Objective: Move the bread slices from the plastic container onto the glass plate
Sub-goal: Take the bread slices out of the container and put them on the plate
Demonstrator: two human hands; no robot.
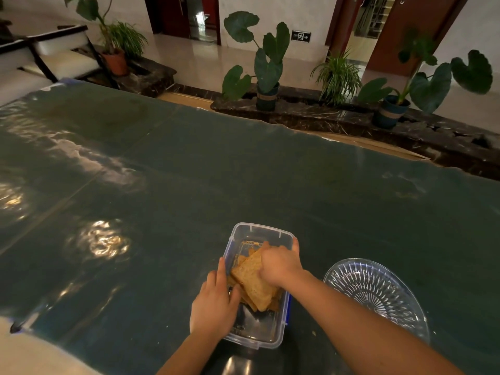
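Note:
A clear plastic container (244, 229) with blue clips stands on the table near its front edge. Inside lie several toasted bread slices (251, 280), stacked and tilted. My right hand (280, 262) reaches into the container from the right, its fingers closed on the top slice's far edge. Against the container's left wall rests my left hand (213, 304), fingers along the rim and thumb inside. The cut-glass plate (376, 290) lies just right of the container, and my right forearm crosses its near-left edge. No bread is on the plate.
The table is covered in a dark green sheet (243, 171) under glossy film. Past its far edge stand potted plants (266, 69) on a dark marble ledge. A chair (58, 55) is at the far left.

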